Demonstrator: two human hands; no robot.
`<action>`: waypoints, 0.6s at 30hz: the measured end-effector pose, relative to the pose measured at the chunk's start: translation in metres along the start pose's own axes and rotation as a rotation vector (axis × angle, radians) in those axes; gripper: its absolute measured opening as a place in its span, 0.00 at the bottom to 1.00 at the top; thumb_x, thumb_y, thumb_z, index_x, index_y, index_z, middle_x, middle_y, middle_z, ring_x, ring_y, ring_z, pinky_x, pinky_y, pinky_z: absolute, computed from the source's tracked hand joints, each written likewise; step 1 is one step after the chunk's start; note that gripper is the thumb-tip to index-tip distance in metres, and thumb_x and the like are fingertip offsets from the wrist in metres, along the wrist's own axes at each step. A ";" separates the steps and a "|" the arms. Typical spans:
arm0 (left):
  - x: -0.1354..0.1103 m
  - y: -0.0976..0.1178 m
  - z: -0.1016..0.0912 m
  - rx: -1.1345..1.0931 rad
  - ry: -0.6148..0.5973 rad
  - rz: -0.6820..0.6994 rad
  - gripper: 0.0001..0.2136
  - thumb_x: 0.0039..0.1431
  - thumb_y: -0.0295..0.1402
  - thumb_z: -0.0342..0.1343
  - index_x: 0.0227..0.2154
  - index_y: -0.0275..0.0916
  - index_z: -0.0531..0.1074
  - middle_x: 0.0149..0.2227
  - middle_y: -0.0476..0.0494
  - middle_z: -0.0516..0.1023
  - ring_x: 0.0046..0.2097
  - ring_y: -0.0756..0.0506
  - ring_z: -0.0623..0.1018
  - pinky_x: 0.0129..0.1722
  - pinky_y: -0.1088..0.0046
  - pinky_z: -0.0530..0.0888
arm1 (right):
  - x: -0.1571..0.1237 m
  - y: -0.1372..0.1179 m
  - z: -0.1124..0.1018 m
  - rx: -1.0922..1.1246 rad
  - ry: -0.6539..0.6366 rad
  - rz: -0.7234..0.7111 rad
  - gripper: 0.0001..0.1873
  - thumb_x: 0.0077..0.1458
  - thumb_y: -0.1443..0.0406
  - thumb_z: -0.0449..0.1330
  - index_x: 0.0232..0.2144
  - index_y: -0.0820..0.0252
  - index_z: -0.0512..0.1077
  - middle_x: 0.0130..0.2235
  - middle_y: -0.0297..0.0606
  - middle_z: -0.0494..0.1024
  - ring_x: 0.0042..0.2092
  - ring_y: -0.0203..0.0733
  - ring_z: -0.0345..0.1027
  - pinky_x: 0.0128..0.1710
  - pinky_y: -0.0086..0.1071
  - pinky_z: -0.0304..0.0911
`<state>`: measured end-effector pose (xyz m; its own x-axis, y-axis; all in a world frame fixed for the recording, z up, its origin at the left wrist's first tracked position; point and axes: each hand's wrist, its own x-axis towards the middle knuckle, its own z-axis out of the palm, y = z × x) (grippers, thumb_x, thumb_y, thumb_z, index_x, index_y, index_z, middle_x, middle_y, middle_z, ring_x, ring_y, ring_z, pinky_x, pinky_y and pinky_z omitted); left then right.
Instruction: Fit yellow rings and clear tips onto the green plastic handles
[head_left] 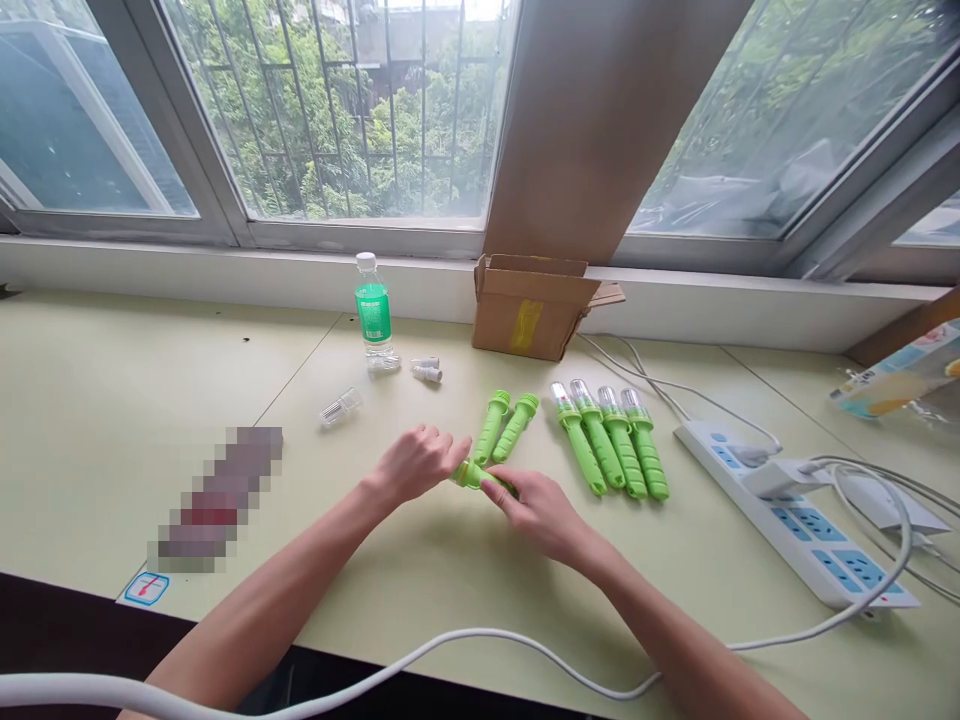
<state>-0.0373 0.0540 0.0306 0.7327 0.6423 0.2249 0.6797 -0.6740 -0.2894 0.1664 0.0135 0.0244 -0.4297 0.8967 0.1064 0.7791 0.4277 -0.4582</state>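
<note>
A bright green flashlight [474,475] lies across both hands, a little above the table. My left hand [416,463] is closed around its head end at the left, hiding most of the head. My right hand [546,512] grips the ribbed handle from the right. Just beyond it, two green flashlight bodies [492,425] without clear covers lie side by side. To the right, several green flashlights [616,440] with clear domed tops form a row. A loose clear cover [341,408] rests left of my hands.
Small white-and-clear parts [427,370] lie beside a water bottle [373,312]. At the back, an open cardboard box [531,310] stands against the sill. A power strip [795,520] with plugs sits at the right, and a white cable [480,632] crosses the front edge.
</note>
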 end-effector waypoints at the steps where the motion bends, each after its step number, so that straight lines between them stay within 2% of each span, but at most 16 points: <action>1: 0.001 0.001 -0.001 0.017 0.019 0.000 0.15 0.54 0.17 0.43 0.43 0.36 0.65 0.28 0.43 0.74 0.29 0.44 0.75 0.27 0.71 0.64 | 0.000 0.001 -0.002 0.041 -0.029 -0.003 0.23 0.65 0.54 0.42 0.26 0.58 0.68 0.22 0.32 0.71 0.23 0.35 0.60 0.23 0.26 0.47; 3: 0.003 0.003 -0.003 0.012 -0.002 -0.054 0.14 0.51 0.17 0.45 0.39 0.36 0.67 0.26 0.43 0.73 0.29 0.44 0.75 0.26 0.71 0.62 | 0.000 0.002 -0.001 0.008 -0.014 -0.018 0.23 0.65 0.54 0.43 0.27 0.59 0.70 0.22 0.32 0.71 0.23 0.35 0.60 0.23 0.27 0.48; 6: 0.002 0.001 -0.005 -0.125 -0.117 -0.180 0.09 0.45 0.20 0.50 0.30 0.38 0.66 0.23 0.46 0.71 0.24 0.45 0.73 0.21 0.72 0.57 | 0.002 0.002 0.005 -0.269 0.255 -0.065 0.19 0.64 0.58 0.46 0.34 0.61 0.73 0.27 0.38 0.74 0.28 0.39 0.63 0.26 0.30 0.47; 8: 0.000 -0.004 -0.006 -0.262 -0.184 -0.221 0.05 0.45 0.25 0.53 0.26 0.39 0.65 0.21 0.48 0.70 0.22 0.46 0.71 0.19 0.73 0.54 | 0.004 0.002 0.009 -0.400 0.345 -0.161 0.17 0.63 0.60 0.47 0.39 0.62 0.73 0.30 0.41 0.75 0.30 0.40 0.64 0.28 0.32 0.48; 10: -0.003 -0.010 -0.007 -0.388 -0.244 -0.235 0.04 0.44 0.26 0.53 0.22 0.40 0.64 0.20 0.49 0.69 0.22 0.47 0.70 0.19 0.74 0.54 | 0.005 0.003 0.012 -0.466 0.347 -0.269 0.16 0.63 0.60 0.49 0.42 0.63 0.72 0.30 0.41 0.74 0.30 0.40 0.64 0.29 0.32 0.48; 13: -0.005 -0.015 -0.007 -0.436 -0.264 -0.216 0.03 0.43 0.27 0.54 0.23 0.40 0.66 0.21 0.49 0.70 0.23 0.48 0.71 0.20 0.74 0.54 | 0.005 0.007 0.016 -0.519 0.311 -0.346 0.16 0.63 0.61 0.49 0.42 0.64 0.72 0.28 0.39 0.74 0.27 0.38 0.63 0.26 0.33 0.45; 18: -0.003 -0.013 -0.004 -0.258 -0.209 -0.170 0.09 0.46 0.26 0.52 0.33 0.40 0.68 0.24 0.46 0.73 0.24 0.45 0.73 0.22 0.73 0.57 | 0.003 0.006 0.019 -0.482 0.259 -0.219 0.16 0.63 0.60 0.49 0.43 0.63 0.72 0.29 0.38 0.76 0.25 0.38 0.65 0.23 0.33 0.42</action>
<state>-0.0481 0.0593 0.0375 0.6042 0.7954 0.0473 0.7967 -0.6043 -0.0144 0.1610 0.0163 0.0048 -0.5261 0.7542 0.3929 0.8302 0.5556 0.0453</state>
